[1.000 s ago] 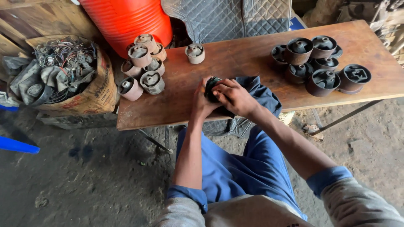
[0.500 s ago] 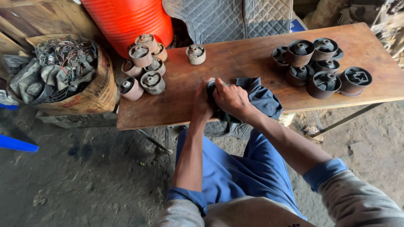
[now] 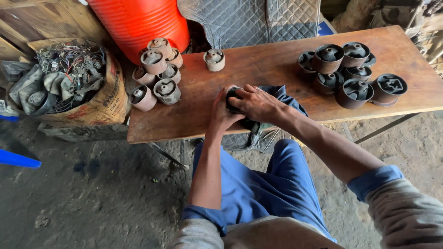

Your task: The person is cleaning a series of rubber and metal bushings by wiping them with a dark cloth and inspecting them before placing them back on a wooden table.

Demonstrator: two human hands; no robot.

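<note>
Both hands are working at the near middle of the wooden worktop [image 3: 286, 64]. The left hand [image 3: 222, 109] is curling around the left side of a dark round bushing [image 3: 232, 99], gripping it against the board, while the right hand [image 3: 258, 103] is lying over its top with fingers bent, pressing a dark blue cloth [image 3: 284, 94] onto the part. The bushing is mostly hidden under the two hands, only its dark left edge showing. Compared with half a second ago, the right hand is sitting slightly further left over the part, and a little more of the bushing's rim is peeking out between the hands; a second ago the part's dark top was plainly visible, and it is now largely covered. The cloth is trailing off to the right and over the worktop's near edge. At far left a cluster of pale rusty bushings [image 3: 157, 76] is standing as before, and at far right a group of dark bushings [image 3: 353, 69] is unchanged. A cardboard box of wires [image 3: 69, 78] is sitting left of the worktop, beside an orange drum [image 3: 138, 20].
</note>
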